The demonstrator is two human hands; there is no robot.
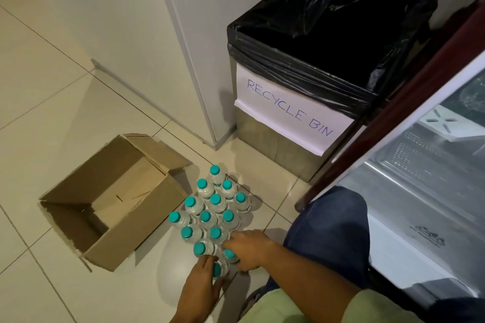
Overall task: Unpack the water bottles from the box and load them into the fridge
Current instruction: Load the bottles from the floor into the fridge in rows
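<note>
Left hand (203, 279): fingers curled round the nearest water bottle (218, 269), gripping it below its teal cap.
Right hand (248, 248): fingers curled over a second capped bottle (230, 255) just right of the first; whether it is truly gripped or only covered cannot be told.
Bottle cluster (212, 214): roughly a dozen more clear bottles with teal caps, upright on the tiled floor (52, 113), packed touching one another, running from the hands toward the far side.
Cardboard box (115, 202): just left of the cluster, flaps open, no bottles seen inside.
Bin (309, 81): far right of the bottles, black liner, paper sign reading "RECYCLE BIN".
Fridge (420, 191): right edge, door open, white interior in view.
Knee (330, 231): in dark trousers, near right, between bottles and fridge.
</note>
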